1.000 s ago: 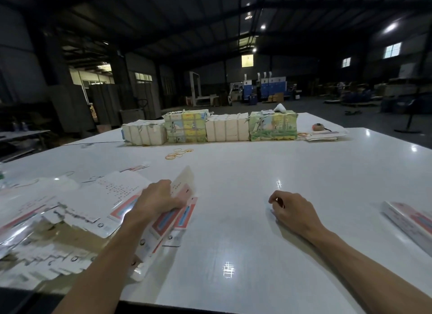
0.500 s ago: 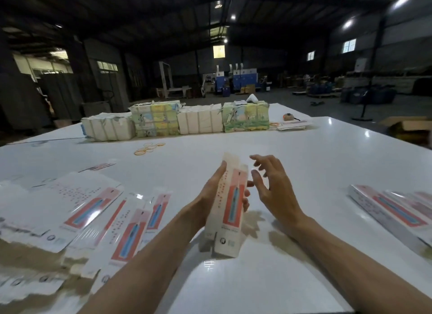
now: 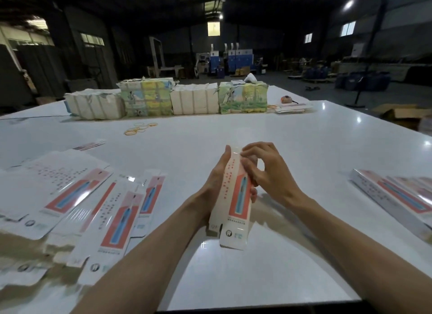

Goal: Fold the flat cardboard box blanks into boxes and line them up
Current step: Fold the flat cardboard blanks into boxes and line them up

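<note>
Box blank [image 3: 235, 197] held tilted above the surface's [image 3: 257, 131] near middle | left hand [image 3: 216, 175] wraps it from behind, right hand [image 3: 268, 173] pinches its upper panel | step: squaring it open (looks half-flat) | next: tuck end flaps, then join the finished boxes [image 3: 395, 197] at the surface's right edge

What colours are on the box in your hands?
The box blank is white with a red panel and a blue stripe; the head view shows it.

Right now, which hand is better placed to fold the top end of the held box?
Likely the right hand: its fingers pinch the box blank near its upper end, while the left hand grips its middle.
</note>
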`<act>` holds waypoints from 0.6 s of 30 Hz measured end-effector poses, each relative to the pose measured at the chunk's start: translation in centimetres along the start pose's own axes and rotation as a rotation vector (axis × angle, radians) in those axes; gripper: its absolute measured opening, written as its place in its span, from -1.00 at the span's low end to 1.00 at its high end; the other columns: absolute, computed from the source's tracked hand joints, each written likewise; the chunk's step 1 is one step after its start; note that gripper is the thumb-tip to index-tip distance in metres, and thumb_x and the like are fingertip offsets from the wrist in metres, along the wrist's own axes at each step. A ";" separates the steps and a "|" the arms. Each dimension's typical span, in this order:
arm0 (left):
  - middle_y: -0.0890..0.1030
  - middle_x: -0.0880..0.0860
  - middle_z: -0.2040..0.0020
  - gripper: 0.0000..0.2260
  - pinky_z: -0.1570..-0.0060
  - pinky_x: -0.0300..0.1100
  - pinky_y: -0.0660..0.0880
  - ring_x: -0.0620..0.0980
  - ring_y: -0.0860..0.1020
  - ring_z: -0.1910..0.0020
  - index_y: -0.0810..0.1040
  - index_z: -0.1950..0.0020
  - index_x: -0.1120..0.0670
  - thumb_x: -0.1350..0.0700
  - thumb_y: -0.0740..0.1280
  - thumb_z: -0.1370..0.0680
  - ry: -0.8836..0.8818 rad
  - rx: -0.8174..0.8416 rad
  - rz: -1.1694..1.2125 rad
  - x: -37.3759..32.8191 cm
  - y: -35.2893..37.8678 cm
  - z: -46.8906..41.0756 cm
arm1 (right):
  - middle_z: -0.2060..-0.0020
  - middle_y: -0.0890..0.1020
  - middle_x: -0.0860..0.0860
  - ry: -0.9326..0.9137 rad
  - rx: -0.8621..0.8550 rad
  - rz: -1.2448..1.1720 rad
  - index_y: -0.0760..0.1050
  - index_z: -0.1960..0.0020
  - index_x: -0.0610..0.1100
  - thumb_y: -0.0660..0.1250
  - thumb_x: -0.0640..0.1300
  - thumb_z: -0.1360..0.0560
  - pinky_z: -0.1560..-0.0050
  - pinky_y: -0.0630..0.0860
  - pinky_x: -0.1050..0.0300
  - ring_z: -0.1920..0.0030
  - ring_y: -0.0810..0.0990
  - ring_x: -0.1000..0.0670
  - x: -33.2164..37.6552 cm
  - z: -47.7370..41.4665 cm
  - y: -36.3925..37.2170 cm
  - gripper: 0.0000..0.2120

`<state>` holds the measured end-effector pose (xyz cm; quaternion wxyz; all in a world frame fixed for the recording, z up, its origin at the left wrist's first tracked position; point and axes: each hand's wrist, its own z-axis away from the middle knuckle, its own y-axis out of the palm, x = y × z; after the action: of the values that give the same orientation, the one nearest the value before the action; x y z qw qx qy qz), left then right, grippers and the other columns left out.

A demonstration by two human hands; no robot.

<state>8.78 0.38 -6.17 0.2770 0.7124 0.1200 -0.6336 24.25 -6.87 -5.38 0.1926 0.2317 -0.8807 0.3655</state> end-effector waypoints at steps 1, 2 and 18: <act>0.65 0.27 0.07 -0.29 0.14 0.00 0.66 0.20 0.67 0.25 0.60 -0.08 0.14 -0.48 0.04 -0.62 -0.014 0.006 0.014 0.0 0.1 0.1 | -0.17 0.59 0.06 0.029 -0.017 -0.050 0.65 -0.13 -0.17 0.39 -0.14 -0.64 -0.25 0.59 0.10 -0.25 0.48 0.07 0.2 -0.1 -0.2 -0.87; 0.65 0.28 0.03 -0.25 0.12 0.01 0.66 0.20 0.67 0.23 0.59 -0.14 0.16 -0.49 0.02 -0.62 -0.032 0.007 0.024 0.0 0.1 0.2 | -0.15 0.59 0.06 0.053 -0.033 -0.094 0.65 -0.10 -0.17 0.40 -0.16 -0.64 -0.21 0.61 0.09 -0.24 0.50 0.04 0.4 -0.3 -0.4 -0.90; 0.65 0.23 -0.04 -0.22 0.05 0.02 0.67 0.16 0.69 0.12 0.67 -0.19 0.12 -0.52 0.02 -0.61 -0.075 0.256 -0.034 -1.6 -0.1 0.1 | -0.24 0.52 0.02 0.287 -0.017 -0.603 0.67 0.02 -0.22 0.38 -0.19 -0.64 -0.04 0.64 0.17 -0.09 0.65 0.15 3.3 -0.8 -4.0 -0.86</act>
<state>8.31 0.70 -4.62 0.1772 0.7156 0.0400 -0.6744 23.88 -9.69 -0.94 0.4160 0.4263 -0.7395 0.3136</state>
